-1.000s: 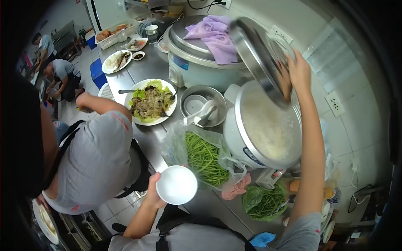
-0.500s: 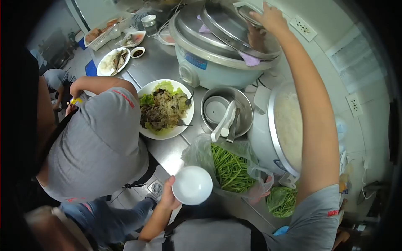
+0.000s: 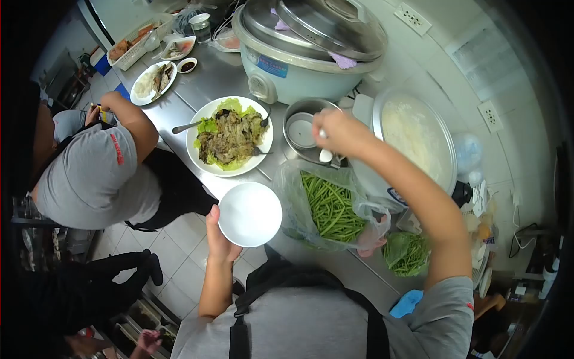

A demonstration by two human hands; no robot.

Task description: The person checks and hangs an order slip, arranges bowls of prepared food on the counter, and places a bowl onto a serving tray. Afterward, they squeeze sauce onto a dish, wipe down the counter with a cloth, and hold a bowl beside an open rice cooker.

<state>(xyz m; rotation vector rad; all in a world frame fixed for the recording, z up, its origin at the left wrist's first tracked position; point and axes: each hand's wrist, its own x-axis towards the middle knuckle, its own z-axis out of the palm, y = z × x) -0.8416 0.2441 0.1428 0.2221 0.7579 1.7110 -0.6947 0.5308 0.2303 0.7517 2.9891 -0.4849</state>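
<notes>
My left hand [image 3: 222, 236] holds a white bowl [image 3: 250, 214] by its rim and side, and the inside of the bowl is bare. Over the metal pot [image 3: 288, 133], my right hand [image 3: 347, 133] is closed around a white utensil, which looks like a rice paddle [image 3: 325, 156] and is mostly hidden by the fingers. A smaller round container [image 3: 301, 130] sits inside that pot. To the right stands an uncovered rice cooker [image 3: 418, 134] full of white rice, partly behind my forearm.
A large rice cooker [image 3: 287, 75] with stacked metal lids [image 3: 329, 27] stands at the back. Left of the pot is a plate of meat on lettuce [image 3: 230, 140]. Bags of green beans [image 3: 332, 206] lie near me. A co-worker in a grey shirt [image 3: 89, 173] stands at the left.
My right hand has left the lid on the large cooker and come down to the utensil in the metal pot. The bowl has shifted left and up in view. The co-worker has moved left.
</notes>
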